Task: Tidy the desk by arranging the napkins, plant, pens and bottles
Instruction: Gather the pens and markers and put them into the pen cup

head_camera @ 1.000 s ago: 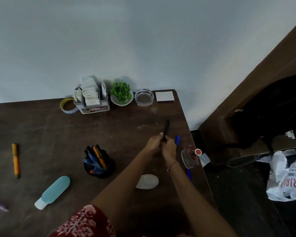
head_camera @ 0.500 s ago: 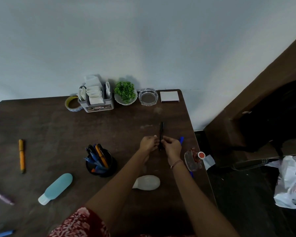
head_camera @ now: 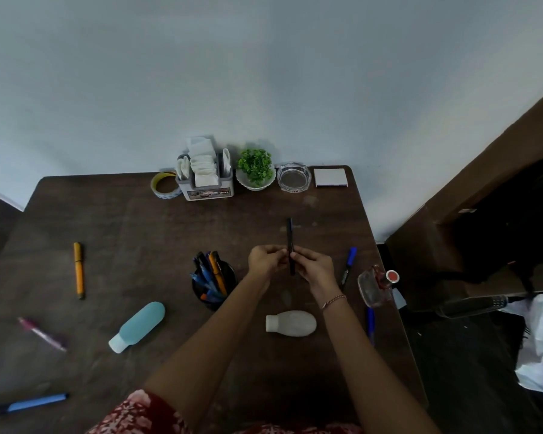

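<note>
Just to the right of the pen cup (head_camera: pixel 231 283), the left hand (head_camera: pixel 265 260) and the right hand (head_camera: pixel 314 267) are together, both pinching the black pen (head_camera: pixel 290 236). A second ago the pen leaned to the right; now it points straight away from the person. I judge it is being closed or checked before it goes into the cup.

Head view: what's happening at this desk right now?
A person pinches a black pen with the left hand and the right hand, above the desk beside the pen cup, which holds several pens. An orange pen, a blue marker, a teal bottle and a white bottle lie loose on the desk.
</note>
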